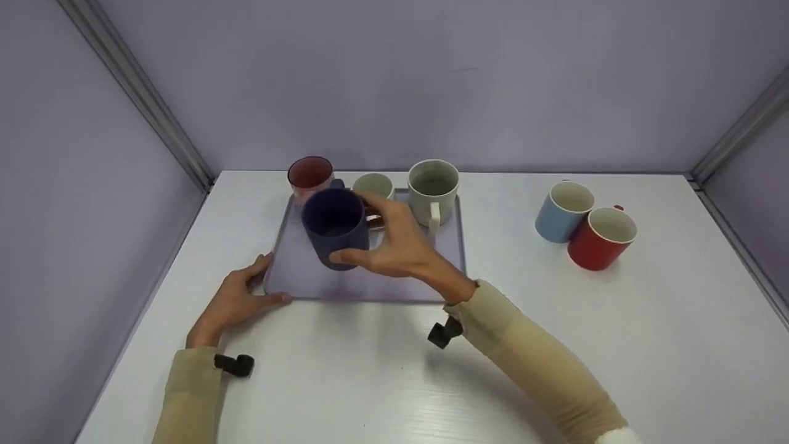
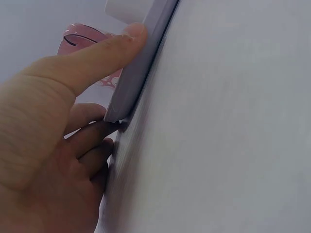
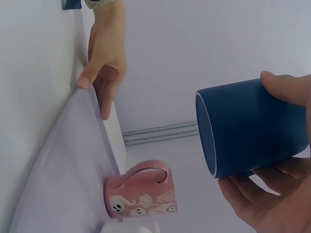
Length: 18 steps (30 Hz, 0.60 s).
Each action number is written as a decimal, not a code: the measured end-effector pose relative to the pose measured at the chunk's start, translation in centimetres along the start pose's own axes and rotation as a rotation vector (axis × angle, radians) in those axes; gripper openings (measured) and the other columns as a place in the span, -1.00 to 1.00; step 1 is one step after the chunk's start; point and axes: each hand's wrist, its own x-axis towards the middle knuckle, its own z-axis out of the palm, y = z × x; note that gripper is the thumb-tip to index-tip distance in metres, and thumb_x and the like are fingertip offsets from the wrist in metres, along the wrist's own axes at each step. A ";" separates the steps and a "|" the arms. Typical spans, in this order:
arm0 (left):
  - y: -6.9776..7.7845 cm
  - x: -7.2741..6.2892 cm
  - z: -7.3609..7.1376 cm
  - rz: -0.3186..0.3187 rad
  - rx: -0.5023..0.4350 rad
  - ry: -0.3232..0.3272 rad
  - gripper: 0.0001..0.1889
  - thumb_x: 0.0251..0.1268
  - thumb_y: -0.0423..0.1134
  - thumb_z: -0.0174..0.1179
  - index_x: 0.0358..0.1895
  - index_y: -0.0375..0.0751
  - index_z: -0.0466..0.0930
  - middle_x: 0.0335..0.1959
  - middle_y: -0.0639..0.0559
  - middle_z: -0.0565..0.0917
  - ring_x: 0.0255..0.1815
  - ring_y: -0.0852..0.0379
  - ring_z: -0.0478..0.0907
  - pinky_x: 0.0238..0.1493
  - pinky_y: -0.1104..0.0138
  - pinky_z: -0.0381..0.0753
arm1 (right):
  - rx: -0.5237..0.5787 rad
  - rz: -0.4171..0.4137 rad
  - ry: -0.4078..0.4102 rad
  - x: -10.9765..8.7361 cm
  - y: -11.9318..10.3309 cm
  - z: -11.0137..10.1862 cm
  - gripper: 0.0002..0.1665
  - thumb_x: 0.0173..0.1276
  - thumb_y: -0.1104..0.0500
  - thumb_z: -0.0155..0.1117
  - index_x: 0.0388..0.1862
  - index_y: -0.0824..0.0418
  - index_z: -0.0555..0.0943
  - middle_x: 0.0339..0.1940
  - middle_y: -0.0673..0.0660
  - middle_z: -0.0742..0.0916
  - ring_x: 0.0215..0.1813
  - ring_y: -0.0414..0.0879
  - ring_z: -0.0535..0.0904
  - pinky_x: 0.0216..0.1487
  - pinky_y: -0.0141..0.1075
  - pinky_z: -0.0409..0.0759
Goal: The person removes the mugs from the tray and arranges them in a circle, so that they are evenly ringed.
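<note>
My right hand (image 1: pixel 397 240) grips a dark blue mug (image 1: pixel 336 243) by its sides, thumb on the near side and fingers on the far side. The mug hangs above the pale lilac tray (image 1: pixel 296 274), apart from it in the right wrist view (image 3: pixel 252 126). My left hand (image 1: pixel 237 299) holds the tray's near left corner, thumb on the rim and fingers along the left side. Toward the back of the tray stand a pink mug (image 1: pixel 310 176) with white ghost figures, a whitish mug (image 1: pixel 375 184) partly hidden by my right hand, and a larger pale mug (image 1: pixel 425 206) with its handle toward me.
To the right of the tray, a light blue mug (image 1: pixel 558 216) and a red mug (image 1: pixel 596 246) stand close together on the white table (image 1: pixel 370 370). Pale walls (image 1: pixel 394 92) enclose the back and sides, with metal posts (image 1: pixel 148 92) in the corners.
</note>
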 end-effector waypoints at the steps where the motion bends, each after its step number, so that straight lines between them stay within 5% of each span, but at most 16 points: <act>1: 0.0 0.0 0.0 -0.004 0.003 0.001 0.15 0.18 0.13 0.60 0.71 -0.21 0.12 0.74 -0.30 0.01 0.78 -0.28 -0.07 0.75 -0.13 -0.01 | -0.008 -0.010 0.009 -0.3 -0.1 -0.6 -0.14 0.02 0.03 0.74 0.34 0.16 0.63 0.11 0.04 0.81 0.11 -0.12 0.74 0.09 -0.17 0.78; 18: 0.1 -0.3 -0.4 -0.040 -0.022 -0.015 0.19 0.15 0.20 0.59 0.73 -0.13 0.09 0.77 -0.23 -0.03 0.80 -0.25 -0.17 0.76 -0.18 -0.10 | -0.060 -0.027 0.134 -6.9 2.3 -11.6 -0.06 -0.01 0.16 0.68 0.42 0.23 0.57 0.14 0.11 0.80 0.11 0.03 0.76 0.09 -0.23 0.78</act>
